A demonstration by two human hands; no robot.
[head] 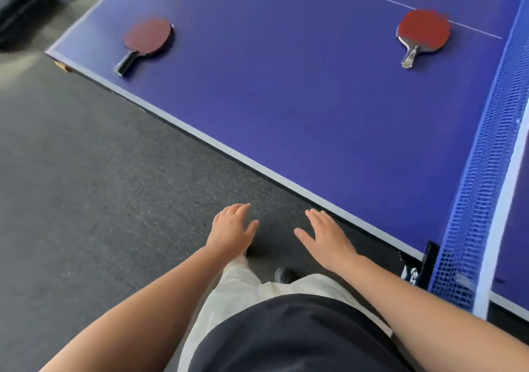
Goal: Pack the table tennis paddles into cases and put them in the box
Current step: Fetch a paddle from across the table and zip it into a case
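Both hands are empty and spread flat, fingers straight: the left hand [232, 228] hangs over the floor [94, 188], and the right hand [325, 238] hovers just beside the near edge of the desk [300, 108], not touching it as far as I can tell.

The main risk, in my judgement, is reach. Both paddles lie well apart from the hands and from each other, so a stretch across the desk from this spot could end in a poor fingertip grip and a dropped paddle. The left paddle [144, 42], at about 11 o'clock, sits near the far corner with its handle pointing toward the desk edge; a clumsy swipe could push it off onto the floor. The right paddle [420, 35], at about 1 o'clock, lies near the net [475, 171], and a hasty arm could snag the mesh. No cases and no clear box show here, only a dark bulky thing [21, 2] at 10 o'clock on the floor that I cannot identify, so the paddles may have to be carried some way.

Both paddles rest flat, red rubber up. The left one has a dull, dark red face and a black handle. The right one has a brighter red face, a dark rim and a pale, worn-looking handle. Their faces are blurred, so surface detail is not readable.
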